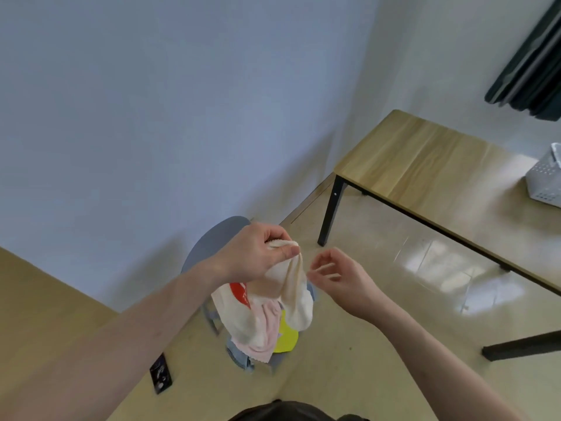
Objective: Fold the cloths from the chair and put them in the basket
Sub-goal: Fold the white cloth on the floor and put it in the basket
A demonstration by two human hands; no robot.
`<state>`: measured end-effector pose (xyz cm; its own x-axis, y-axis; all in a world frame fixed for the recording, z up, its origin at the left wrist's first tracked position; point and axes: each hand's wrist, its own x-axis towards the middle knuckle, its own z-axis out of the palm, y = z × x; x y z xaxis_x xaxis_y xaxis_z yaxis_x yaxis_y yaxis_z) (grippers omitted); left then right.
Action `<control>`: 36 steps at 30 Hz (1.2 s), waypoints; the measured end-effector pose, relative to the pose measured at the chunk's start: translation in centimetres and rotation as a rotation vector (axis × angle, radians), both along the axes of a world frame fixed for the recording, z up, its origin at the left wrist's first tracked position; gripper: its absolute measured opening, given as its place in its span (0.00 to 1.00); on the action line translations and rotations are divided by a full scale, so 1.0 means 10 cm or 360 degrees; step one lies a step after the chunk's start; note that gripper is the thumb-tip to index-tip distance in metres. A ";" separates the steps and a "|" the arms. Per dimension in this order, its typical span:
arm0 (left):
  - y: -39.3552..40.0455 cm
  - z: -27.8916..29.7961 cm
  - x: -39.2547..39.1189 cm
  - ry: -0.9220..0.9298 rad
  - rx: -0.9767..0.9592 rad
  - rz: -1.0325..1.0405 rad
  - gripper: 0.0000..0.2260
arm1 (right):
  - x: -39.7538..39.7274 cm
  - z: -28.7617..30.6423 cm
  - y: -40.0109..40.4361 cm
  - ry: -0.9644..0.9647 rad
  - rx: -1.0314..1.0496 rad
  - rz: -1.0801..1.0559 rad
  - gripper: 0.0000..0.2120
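The counter (425, 156) has a light wood-grain top on black legs and stands against the wall. A white perforated basket (545, 177) rests on its far right, cut off by the frame edge. The grey chair (212, 241) stands on the glossy tiled floor (394, 284) and carries a pile of cloths (273, 326).

Two bare forearms, no sleeves or jewellery visible; hands (261, 253) unadorned.
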<state>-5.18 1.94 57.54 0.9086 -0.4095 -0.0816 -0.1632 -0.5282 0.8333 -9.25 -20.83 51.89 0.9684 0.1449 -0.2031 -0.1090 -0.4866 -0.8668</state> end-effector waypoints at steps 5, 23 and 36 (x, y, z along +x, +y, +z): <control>-0.16 0.39 0.07 0.0085 0.0080 -0.0350 0.05 | 0.02 -0.04 0.21 -0.0211 -0.0213 0.0004 0.08; -0.87 -0.33 -0.01 -0.0064 0.0052 -0.0326 0.03 | -0.39 -0.28 -0.77 -0.0119 -0.0361 -0.0207 0.24; -1.87 -1.81 -0.59 0.0203 0.1332 -0.0590 0.14 | -0.83 -0.73 -1.77 0.0058 0.0005 -0.0539 0.18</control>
